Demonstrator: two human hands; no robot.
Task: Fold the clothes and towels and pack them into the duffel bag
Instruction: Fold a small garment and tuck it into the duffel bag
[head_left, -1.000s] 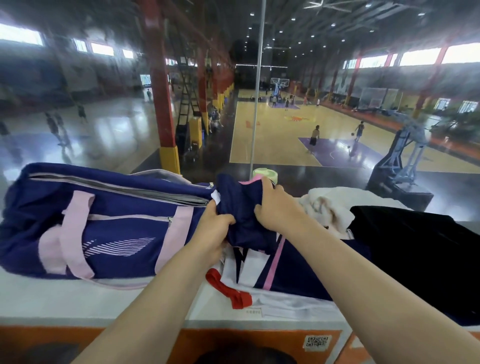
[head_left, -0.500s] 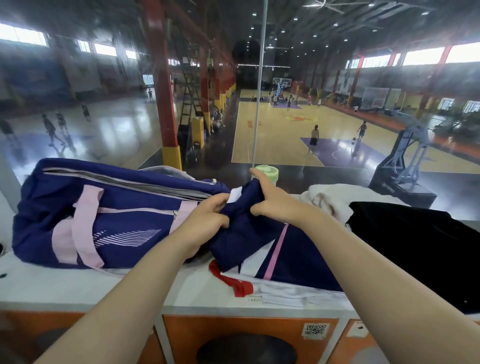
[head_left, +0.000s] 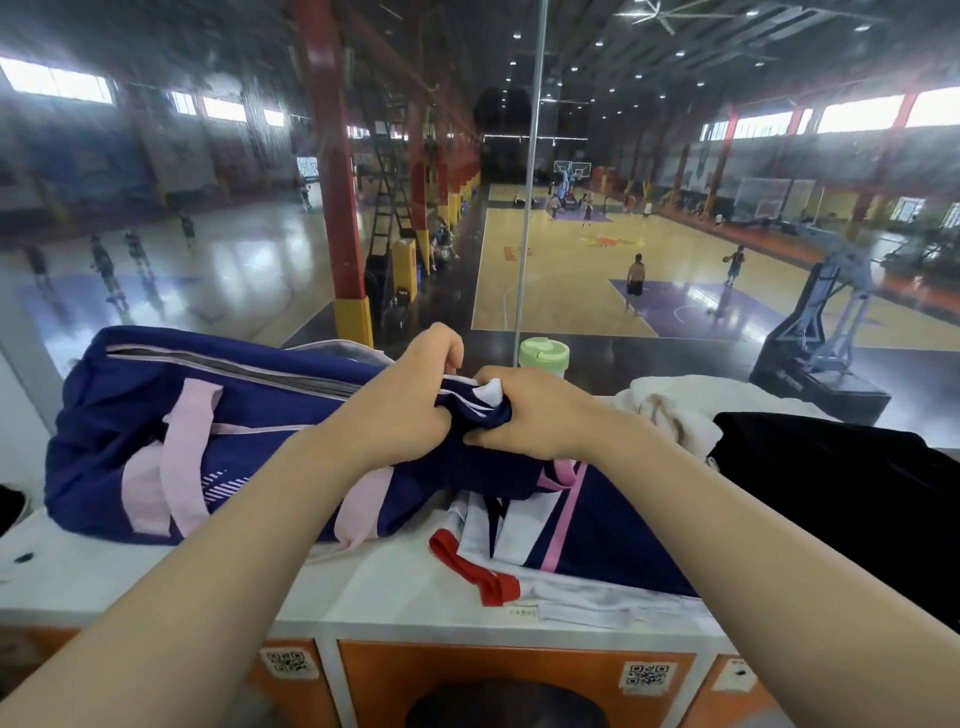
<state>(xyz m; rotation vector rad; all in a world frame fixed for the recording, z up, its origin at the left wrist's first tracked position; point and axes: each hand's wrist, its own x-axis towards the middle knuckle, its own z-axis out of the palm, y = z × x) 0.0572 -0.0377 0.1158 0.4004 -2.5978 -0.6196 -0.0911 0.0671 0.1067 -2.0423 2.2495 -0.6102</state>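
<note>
Both hands have risen and closed together, left hand (head_left: 410, 410) and right hand (head_left: 540, 415) clenching the bunched navy garment (head_left: 488, 415) beside the bag (head_left: 208, 415); folding seems barely begun.

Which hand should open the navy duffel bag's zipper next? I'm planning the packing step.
Left, probably. The left hand is nearer the navy duffel bag, right by its grey zipper. The right hand can keep gripping the bunched navy garment.
</note>
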